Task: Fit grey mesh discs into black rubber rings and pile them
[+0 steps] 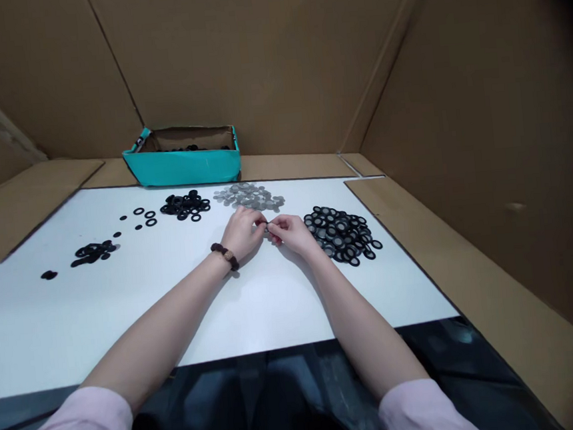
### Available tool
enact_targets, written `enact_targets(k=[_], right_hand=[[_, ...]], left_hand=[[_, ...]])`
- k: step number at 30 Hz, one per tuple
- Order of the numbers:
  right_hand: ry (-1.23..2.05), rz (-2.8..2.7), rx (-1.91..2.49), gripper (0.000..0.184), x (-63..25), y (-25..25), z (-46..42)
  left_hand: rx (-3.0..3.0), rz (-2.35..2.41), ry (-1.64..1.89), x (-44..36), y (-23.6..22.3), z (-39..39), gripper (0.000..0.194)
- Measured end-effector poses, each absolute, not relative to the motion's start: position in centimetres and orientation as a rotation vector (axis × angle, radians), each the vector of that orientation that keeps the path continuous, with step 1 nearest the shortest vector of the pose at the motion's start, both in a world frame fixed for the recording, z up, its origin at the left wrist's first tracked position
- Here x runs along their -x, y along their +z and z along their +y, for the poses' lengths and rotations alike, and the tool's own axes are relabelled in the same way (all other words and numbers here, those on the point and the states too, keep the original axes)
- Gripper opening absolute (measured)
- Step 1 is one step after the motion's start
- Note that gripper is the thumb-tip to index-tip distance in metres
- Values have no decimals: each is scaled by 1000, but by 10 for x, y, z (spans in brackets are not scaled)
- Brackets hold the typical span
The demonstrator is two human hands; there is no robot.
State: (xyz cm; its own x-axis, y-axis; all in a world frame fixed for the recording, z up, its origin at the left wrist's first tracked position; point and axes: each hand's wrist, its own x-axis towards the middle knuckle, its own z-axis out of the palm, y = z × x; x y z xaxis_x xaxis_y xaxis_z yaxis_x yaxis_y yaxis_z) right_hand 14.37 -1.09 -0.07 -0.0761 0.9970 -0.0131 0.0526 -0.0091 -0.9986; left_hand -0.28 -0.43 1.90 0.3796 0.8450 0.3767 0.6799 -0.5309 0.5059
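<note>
My left hand and my right hand meet over the white board, fingertips pinched together. Between them is a small black ring, mostly hidden by the fingers; whether a disc sits in it I cannot tell. Just beyond my left hand lies a pile of translucent grey discs. Close to the right of my right hand is a heap of black rings with grey centres. A pile of open black rings lies further left, past my left hand.
A turquoise box holding dark pieces stands at the back. On the left lie a cluster of black pieces, a few loose rings and small black discs. Cardboard walls enclose the white board at the back and sides.
</note>
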Motion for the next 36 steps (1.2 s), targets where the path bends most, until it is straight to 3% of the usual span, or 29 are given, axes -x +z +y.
enact_targets(k=[12,19,29,36], right_hand=[[1258,-1281,1301,21,-139,3,-20],[901,-1682,1306,31,-146,12,-21],[1233,-1566,1158,42,-146,15,-23],[1382,-1323,1145,34,-142,14,-22]], left_hand=[[-1938,1446,842,-8,14,-8,18],[-2058,1189,708,7,17,-2,17],[-1542,994,745,7,17,0,16],[-1405,924,718,6,23,-6,22]])
